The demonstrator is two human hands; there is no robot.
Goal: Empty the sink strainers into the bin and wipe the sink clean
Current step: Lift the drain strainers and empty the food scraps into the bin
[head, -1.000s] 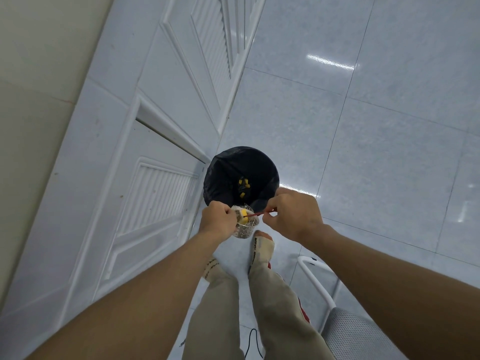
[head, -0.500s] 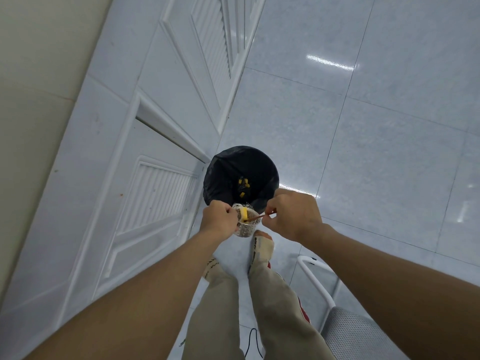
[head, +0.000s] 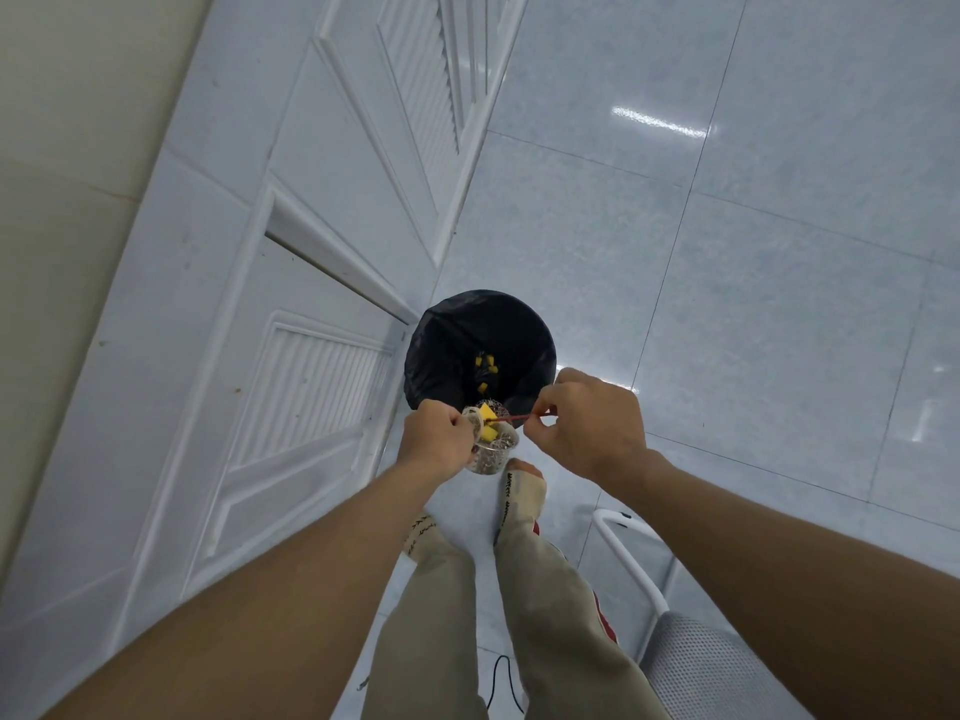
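1. The left hand (head: 435, 443) is clenching its grip around the rim of a perforated metal sink strainer (head: 491, 452), holding it above the floor just at the near edge of the bin (head: 480, 350).
2. The right hand (head: 587, 420) is pinching a thin red stick (head: 511, 418), with its tip reaching left into the strainer among the yellow food pieces (head: 487, 426).
3. The bin, lined with a black bag, is standing on the tiled floor (head: 727, 304) beside the white cabinet door (head: 291, 387); several yellow scraps (head: 485, 371) are already lying at its bottom.
4. Judging by this, the strainer is partly emptied, with some pieces seemingly stuck inside and being pried out.
5. Risk: the strainer appears to be sitting nearer than the bin's opening rather than squarely over it, so a dislodged piece could be falling onto the floor or the person's socked foot (head: 522, 491).
6. Risk: a hard flick of the stick could be throwing scraps past the far rim or against the cabinet.
7. Risk: pushing sideways against a one-handed rim grip could be tipping the strainer or knocking it loose into the bin.
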